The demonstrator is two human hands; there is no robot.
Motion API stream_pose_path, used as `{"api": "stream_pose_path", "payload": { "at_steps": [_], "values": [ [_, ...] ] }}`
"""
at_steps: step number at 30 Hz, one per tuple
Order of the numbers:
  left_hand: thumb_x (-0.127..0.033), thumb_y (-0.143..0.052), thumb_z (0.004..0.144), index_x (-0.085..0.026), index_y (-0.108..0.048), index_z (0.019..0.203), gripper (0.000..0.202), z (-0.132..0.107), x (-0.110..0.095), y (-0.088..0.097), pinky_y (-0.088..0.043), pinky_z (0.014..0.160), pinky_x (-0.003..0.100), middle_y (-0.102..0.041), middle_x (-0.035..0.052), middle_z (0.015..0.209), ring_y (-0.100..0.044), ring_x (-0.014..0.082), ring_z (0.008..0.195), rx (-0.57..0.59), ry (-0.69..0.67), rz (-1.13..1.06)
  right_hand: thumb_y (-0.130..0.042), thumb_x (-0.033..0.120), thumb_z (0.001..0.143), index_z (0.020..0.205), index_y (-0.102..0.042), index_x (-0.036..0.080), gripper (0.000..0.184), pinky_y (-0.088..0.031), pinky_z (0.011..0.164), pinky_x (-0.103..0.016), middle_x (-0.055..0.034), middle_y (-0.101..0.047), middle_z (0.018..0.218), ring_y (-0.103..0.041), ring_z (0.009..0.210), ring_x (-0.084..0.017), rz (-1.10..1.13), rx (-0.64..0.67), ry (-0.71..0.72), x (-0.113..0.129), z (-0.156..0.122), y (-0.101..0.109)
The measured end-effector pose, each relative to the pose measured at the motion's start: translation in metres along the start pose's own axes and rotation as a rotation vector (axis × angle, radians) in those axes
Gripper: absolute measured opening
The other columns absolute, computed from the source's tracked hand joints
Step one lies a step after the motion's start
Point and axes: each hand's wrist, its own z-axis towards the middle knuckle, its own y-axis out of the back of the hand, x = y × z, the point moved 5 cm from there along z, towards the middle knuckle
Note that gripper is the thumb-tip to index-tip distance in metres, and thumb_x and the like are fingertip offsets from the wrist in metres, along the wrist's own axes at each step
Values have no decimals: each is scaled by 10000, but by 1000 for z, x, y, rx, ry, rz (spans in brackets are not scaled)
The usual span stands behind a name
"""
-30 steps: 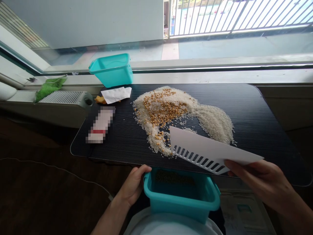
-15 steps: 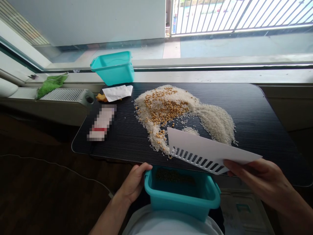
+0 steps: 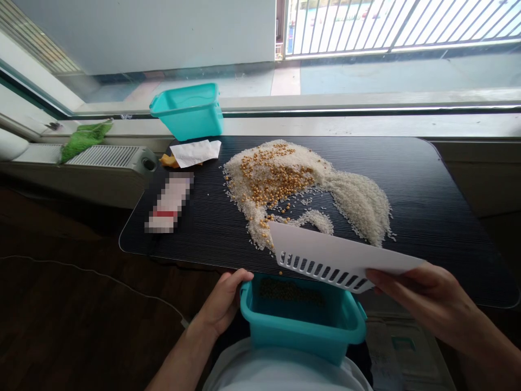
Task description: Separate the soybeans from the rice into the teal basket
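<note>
My right hand [image 3: 427, 298] is closed on the end of a white slotted plastic sheet [image 3: 321, 247], which is tilted over the table's near edge. Its far corner touches or nearly touches the tail of a pile of white rice [image 3: 358, 209] mixed with yellow beans [image 3: 277, 182]. My left hand [image 3: 223, 301] grips the left rim of a turquoise bin [image 3: 301, 326], thumb on top. The bin sits at my lap just under the table edge, with dark greenish grains [image 3: 288, 290] at its bottom. One loose yellow bean lies near the edge above it.
On the dark table [image 3: 411, 190], a white paper [image 3: 195, 153] and a blurred pale packet [image 3: 171, 203] lie at the left. A second turquoise bin [image 3: 191, 117] stands by the window. A radiator [image 3: 109, 163] bears a green cloth [image 3: 87, 140]. A white cable [image 3: 122, 288] crosses the floor.
My right hand has drawn the slotted sheet left and slightly toward me, uncovering more rice behind it. My left hand and the bin have stayed in place.
</note>
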Motion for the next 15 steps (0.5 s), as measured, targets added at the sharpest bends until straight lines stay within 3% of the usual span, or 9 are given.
{"api": "stream_pose_path", "payload": {
  "at_steps": [3, 7, 12, 15],
  "values": [
    [-275, -830, 513, -162, -590, 492, 267, 0, 0, 0, -386, 492, 217, -533, -45, 475, -447, 74, 469, 7, 6, 5, -861, 543, 714, 741, -865, 310, 234, -632, 557, -240, -50, -774, 679, -727, 601, -210, -32, 23, 32, 3, 0, 0],
    [-274, -834, 511, -158, -599, 492, 262, 0, 0, 0, -383, 488, 218, -540, -43, 473, -444, 71, 465, 2, -1, 3, -888, 521, 695, 744, -863, 277, 250, -632, 557, -241, -57, -774, 684, -734, 621, -215, 13, 29, -111, -12, -2, 5],
    [-247, -846, 486, -151, -631, 498, 236, 1, -1, -1, -413, 509, 228, -580, -28, 486, -483, 85, 478, -3, 4, -31, -910, 634, 594, 750, -857, 228, 438, -620, 569, -258, -62, -781, 726, -715, 626, -210, 75, -209, -195, -11, -2, 1],
    [-241, -852, 477, -148, -642, 500, 230, -1, -1, -2, -414, 506, 228, -589, -27, 485, -481, 84, 475, -11, 5, -39, -892, 675, 593, 714, -839, 222, 472, -596, 573, -262, -52, -764, 691, -700, 625, -202, 62, -234, -171, -6, 2, -7]
  ]
}}
